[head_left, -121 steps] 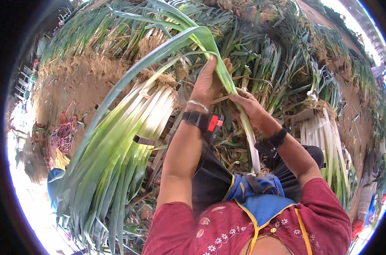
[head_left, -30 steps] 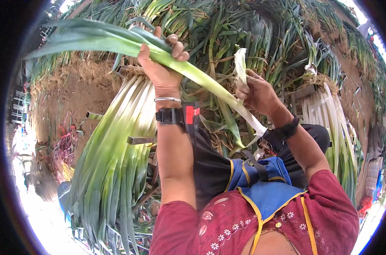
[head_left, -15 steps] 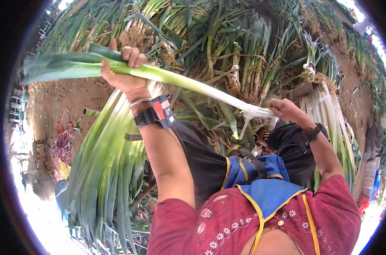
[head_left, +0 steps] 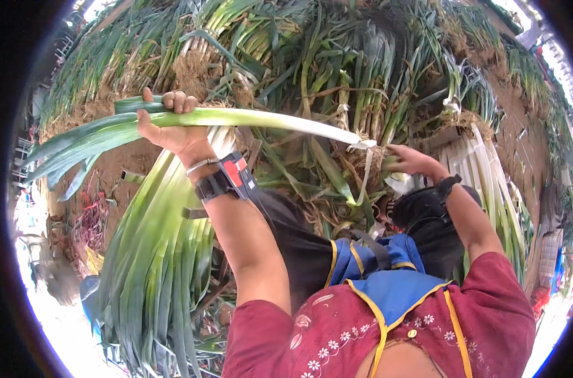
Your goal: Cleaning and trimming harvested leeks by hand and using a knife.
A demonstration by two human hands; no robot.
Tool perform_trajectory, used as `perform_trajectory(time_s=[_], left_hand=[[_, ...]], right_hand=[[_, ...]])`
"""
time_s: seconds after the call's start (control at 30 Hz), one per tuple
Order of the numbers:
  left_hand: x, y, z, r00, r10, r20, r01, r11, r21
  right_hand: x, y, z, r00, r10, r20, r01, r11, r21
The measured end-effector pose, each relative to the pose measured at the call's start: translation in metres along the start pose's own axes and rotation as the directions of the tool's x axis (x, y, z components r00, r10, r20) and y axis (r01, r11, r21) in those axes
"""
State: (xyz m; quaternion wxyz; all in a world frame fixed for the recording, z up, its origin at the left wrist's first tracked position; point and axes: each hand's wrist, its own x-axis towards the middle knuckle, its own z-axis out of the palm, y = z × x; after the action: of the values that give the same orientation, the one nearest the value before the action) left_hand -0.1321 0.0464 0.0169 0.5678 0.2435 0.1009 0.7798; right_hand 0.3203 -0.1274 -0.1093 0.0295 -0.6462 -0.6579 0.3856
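Observation:
My left hand (head_left: pixel 173 129) is closed round the green upper part of a long leek (head_left: pixel 267 120), held level across the view. The leek's leaves trail to the left, and its white root end points right. From that end a thin pale strip of peeled skin (head_left: pixel 365 173) hangs down. My right hand (head_left: pixel 416 162) is just beside the root end, apart from it, with its fingers stretched out and nothing visible in them. Below my left hand lies a large pile of trimmed leeks (head_left: pixel 154 239); beyond my right wrist sits another pile of white-stemmed leeks (head_left: pixel 488 170).
Untrimmed leek bundles (head_left: pixel 375 82) with dry roots line the far side. Loose leaves and peelings (head_left: pixel 305 208) litter the ground before my knees. A metal bar (head_left: pixel 195 213) juts out by the left pile. Reddish-purple strands (head_left: pixel 92 217) lie on the soil at the left.
My right hand has let go at the root end and its fingers have opened. The leek's root end has risen, its leaf end has dropped, and the peeled strip now hangs free.

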Motion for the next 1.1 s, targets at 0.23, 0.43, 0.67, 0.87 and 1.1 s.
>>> perform_trajectory(time_s=[0.23, 0.43, 0.67, 0.87, 1.1], left_hand=[[0.0, -0.003, 0.0, 0.995, 0.029, -0.1, -0.021, 0.996, 0.088], [0.009, -0.012, 0.017, 0.952, 0.017, -0.305, 0.011, 0.996, 0.087], [0.0, -0.021, 0.014, 0.832, 0.289, -0.474, 0.029, 0.83, 0.557], [-0.01, -0.057, 0.017, 0.922, 0.221, -0.319, 0.011, 0.807, 0.591], [-0.041, -0.092, 0.038, 0.943, 0.243, -0.229, -0.074, 0.821, 0.566]], right_hand=[[0.028, -0.073, 0.044, 0.989, -0.127, 0.074, 0.011, 0.562, 0.827], [-0.009, 0.186, 0.056, 0.922, 0.351, 0.164, -0.263, 0.878, -0.401], [0.034, -0.113, 0.006, 0.736, -0.231, -0.637, 0.101, 0.967, -0.234], [0.074, -0.204, 0.016, 0.607, -0.505, -0.613, 0.236, 0.852, -0.468], [0.112, -0.293, 0.025, 0.62, -0.482, -0.62, 0.342, 0.876, -0.34]])
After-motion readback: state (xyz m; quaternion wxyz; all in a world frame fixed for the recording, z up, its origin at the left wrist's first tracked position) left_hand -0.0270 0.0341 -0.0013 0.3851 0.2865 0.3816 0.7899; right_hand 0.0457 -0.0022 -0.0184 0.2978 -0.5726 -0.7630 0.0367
